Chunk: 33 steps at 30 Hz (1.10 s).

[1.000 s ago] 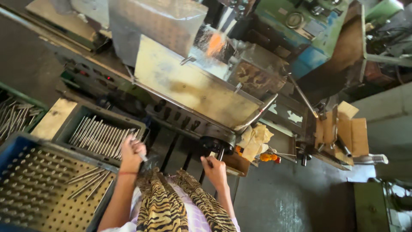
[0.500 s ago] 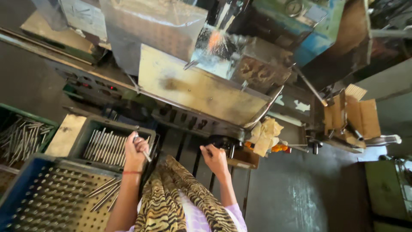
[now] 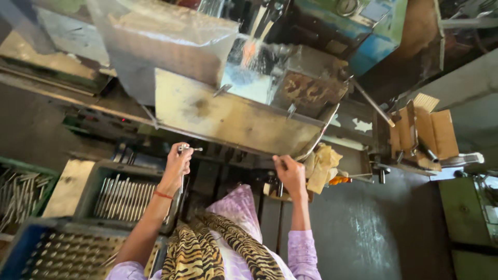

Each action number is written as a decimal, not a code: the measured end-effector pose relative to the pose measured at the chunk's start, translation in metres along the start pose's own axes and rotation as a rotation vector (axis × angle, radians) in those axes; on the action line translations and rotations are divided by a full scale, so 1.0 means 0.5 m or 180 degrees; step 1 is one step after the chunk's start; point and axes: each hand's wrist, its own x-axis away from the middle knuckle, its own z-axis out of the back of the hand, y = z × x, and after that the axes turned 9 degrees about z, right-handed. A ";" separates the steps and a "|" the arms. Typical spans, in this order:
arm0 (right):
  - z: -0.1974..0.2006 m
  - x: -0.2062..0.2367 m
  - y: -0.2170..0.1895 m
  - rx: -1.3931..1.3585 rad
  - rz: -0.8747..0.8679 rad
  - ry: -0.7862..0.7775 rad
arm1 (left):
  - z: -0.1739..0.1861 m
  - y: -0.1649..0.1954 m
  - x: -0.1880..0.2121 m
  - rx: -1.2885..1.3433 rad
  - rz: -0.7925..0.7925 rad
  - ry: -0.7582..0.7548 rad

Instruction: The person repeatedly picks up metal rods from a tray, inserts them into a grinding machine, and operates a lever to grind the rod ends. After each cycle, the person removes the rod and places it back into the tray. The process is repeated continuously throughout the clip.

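Raised from the grey tray of rods [image 3: 124, 194], the left hand [image 3: 176, 163] had its fingers closed on a metal pin [image 3: 188, 149]; a slip could drop it. The right hand [image 3: 290, 173] gripped the machine's trough edge [image 3: 306, 150], near spraying coolant [image 3: 249, 57].

Scarf: tiger-striped cloth scarf [image 3: 218, 251], tawny yellow with black stripes.
Sleeves: pale lilac cloth sleeves [image 3: 303, 254], finely printed.
Wrist band: thin red band [image 3: 163, 195] on the left hand's [image 3: 177, 163] wrist.
Rods: silver-grey metal rods [image 3: 123, 198] in a dull grey metal tray [image 3: 93, 176].
Crate: blue perforated plastic crate [image 3: 31, 243].
Machine guard: tan, stained sheet-metal guard [image 3: 228, 116].
Machine body: blue-green painted machine body [image 3: 373, 36].
Boxes: brown cardboard boxes [image 3: 428, 132].
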 end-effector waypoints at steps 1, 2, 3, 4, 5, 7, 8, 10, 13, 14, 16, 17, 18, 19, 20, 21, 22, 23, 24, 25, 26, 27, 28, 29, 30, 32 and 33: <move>0.011 -0.024 0.031 0.0044 0.0032 0.0092 | -0.030 0.014 -0.019 -0.0157 -0.0116 -0.0130; 0.023 -0.046 0.064 0.0094 0.0055 0.0174 | -0.064 0.026 -0.037 -0.0310 -0.0220 -0.0260; 0.035 -0.069 0.101 0.0211 -0.0047 0.0123 | -0.101 0.039 -0.056 -0.0434 -0.0252 -0.0397; 0.048 -0.093 0.141 0.0333 -0.0150 0.0060 | -0.141 0.055 -0.080 -0.0550 -0.0276 -0.0532; 0.066 -0.116 0.184 0.0455 -0.0239 0.0009 | -0.186 0.072 -0.108 -0.0662 -0.0317 -0.0670; 0.104 -0.169 0.280 0.0364 0.0046 0.0345 | -0.282 0.108 -0.174 -0.0753 -0.0287 -0.0937; 0.127 -0.192 0.334 0.0312 0.0180 0.0509 | -0.327 0.122 -0.212 -0.0809 -0.0263 -0.1065; 0.179 -0.244 0.456 0.0601 0.0147 0.0738 | -0.413 0.137 -0.303 -0.0507 -0.0307 -0.1331; 0.264 -0.304 0.644 0.1178 -0.0309 0.0821 | -0.551 0.153 -0.483 0.0141 -0.0245 -0.1401; 0.294 -0.322 0.703 0.1200 -0.0214 0.0920 | -0.598 0.160 -0.547 0.0228 -0.0284 -0.1316; 0.341 -0.351 0.806 0.1800 -0.0906 0.1088 | -0.671 0.173 -0.659 0.0502 -0.0159 -0.0808; 0.361 -0.358 0.847 0.1894 -0.1117 0.1050 | -0.706 0.181 -0.707 0.0684 -0.0006 -0.0388; 0.377 -0.363 0.880 0.1985 -0.1327 0.1008 | -0.734 0.190 -0.748 0.0660 0.0086 0.0057; 0.384 -0.364 0.907 0.2073 -0.1537 0.0963 | -0.754 0.200 -0.782 0.0631 0.0183 0.0505; 0.387 -0.363 0.925 0.2107 -0.1480 0.0730 | -0.767 0.213 -0.806 0.0577 0.0078 0.0682; 0.389 -0.360 0.940 0.2143 -0.1416 0.0500 | -0.775 0.221 -0.824 0.0529 -0.0028 0.0853; 0.387 -0.362 0.952 0.2174 -0.1342 0.0279 | -0.783 0.230 -0.843 0.0483 -0.0145 0.1023; 0.380 -0.363 0.961 0.2107 -0.1361 0.0284 | -0.789 0.237 -0.861 0.0473 -0.0489 0.1101; 0.372 -0.364 0.967 0.2040 -0.1388 0.0285 | -0.792 0.240 -0.875 0.0453 -0.0827 0.1178; 0.365 -0.367 0.973 0.1975 -0.1417 0.0276 | -0.793 0.243 -0.885 0.0432 -0.1157 0.1257; 0.360 -0.372 0.979 0.2077 -0.1482 0.0198 | -0.793 0.246 -0.894 0.0609 -0.1017 0.1198; 0.355 -0.375 0.984 0.2182 -0.1548 0.0123 | -0.792 0.247 -0.902 0.0655 -0.0935 0.1183; 0.351 -0.379 0.988 0.2287 -0.1614 0.0049 | -0.790 0.247 -0.908 0.0675 -0.0799 0.1171; 0.349 -0.382 0.992 0.2314 -0.1606 0.0044 | -0.786 0.246 -0.914 0.0670 -0.0689 0.1159; 0.347 -0.382 0.996 0.2337 -0.1604 0.0032 | -0.782 0.246 -0.919 0.0664 -0.0608 0.1139; 0.342 -0.381 1.000 0.2419 -0.1634 0.0086 | -0.775 0.243 -0.929 0.0630 -0.0551 0.1123; 0.339 -0.379 1.002 0.2470 -0.1664 0.0175 | -0.771 0.243 -0.934 0.0607 -0.0545 0.1128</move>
